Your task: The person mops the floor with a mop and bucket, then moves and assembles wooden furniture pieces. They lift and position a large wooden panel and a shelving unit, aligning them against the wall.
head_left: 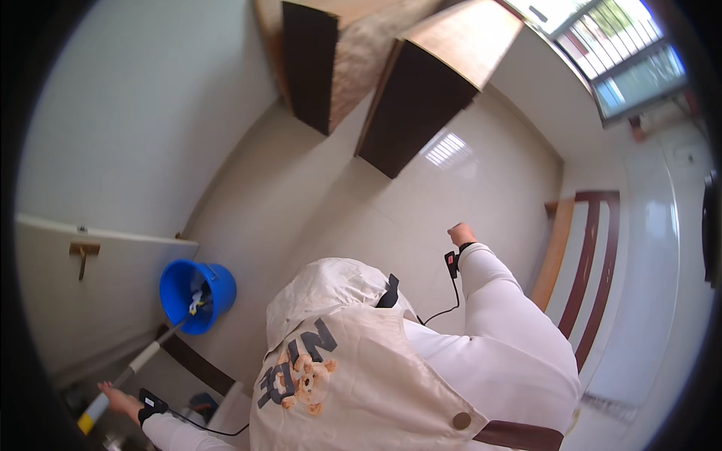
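At the lower left my left hand (120,400) is closed round the handle of a mop (143,357), on its white and yellow part. The handle slants up to a blue bucket (169,289) on the floor, and the pale mop head rests inside it. What else the bucket holds is too dark to make out. My right hand (461,234) is held out over the floor at the right, its fingers curled in, with nothing visible in them. Both wrists wear a black band with a small device and a cable.
Two dark-fronted wooden furniture pieces (417,105) stand ahead on the glossy tiled floor (301,195). A white door (113,263) with a brass-coloured handle is beside the bucket. Along the right wall is a wooden bench-like frame (587,263) with brown slats; a window (617,52) is above, far right.
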